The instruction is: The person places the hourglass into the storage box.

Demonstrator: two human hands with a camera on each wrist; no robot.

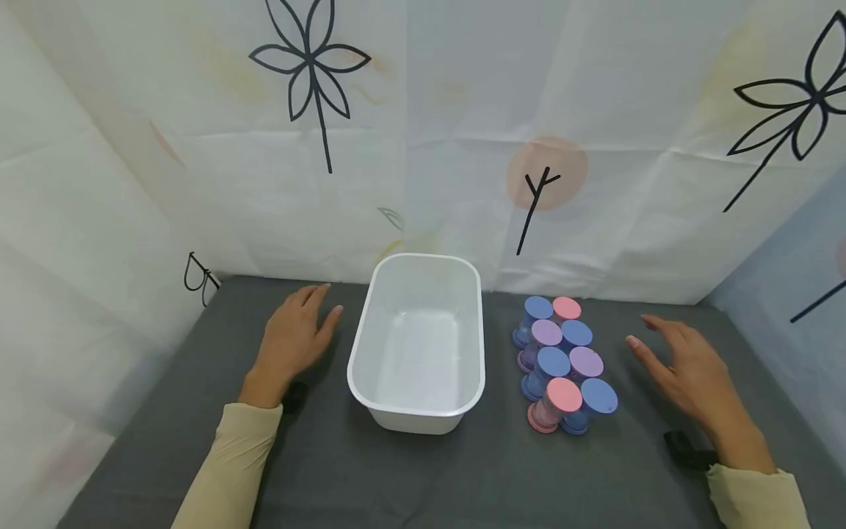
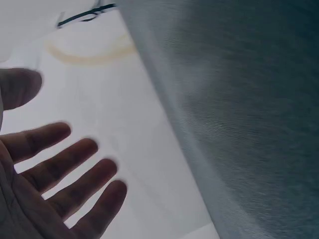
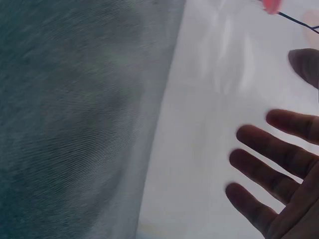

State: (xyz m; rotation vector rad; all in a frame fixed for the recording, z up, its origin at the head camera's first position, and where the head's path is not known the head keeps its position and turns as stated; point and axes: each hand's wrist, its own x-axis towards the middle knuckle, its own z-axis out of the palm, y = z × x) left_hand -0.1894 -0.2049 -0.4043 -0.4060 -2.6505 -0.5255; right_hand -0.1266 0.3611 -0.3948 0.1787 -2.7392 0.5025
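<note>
- Head view: patterned cloth (image 1: 456,184) backs the grey counter (image 1: 423,485).
- White tub (image 1: 416,422) stands near the far edge.
- Left hand (image 1: 294,334) and right hand (image 1: 690,371) hold nothing, fingers spread.
- Hourglass-shaped pieces (image 1: 555,361) stand between tub and right hand, gaps either side.

Booth: this is looking like a small curtained recording set-up; whether it is sitting inside a home, lab or office, one cannot tell.
Curtain (image 1: 449,103): white and printed, it is hanging beyond the left hand (image 1: 294,334) and right hand (image 1: 690,371), closing in outside each.
Flowers (image 1: 309,60): black and line-drawn, they are decorating the curtain ahead of both hands.
Table (image 1: 423,485): grey and cloth-topped, it is lying beneath both hands.
Gear (image 1: 687,450): black, it is sitting at both wrists.
</note>
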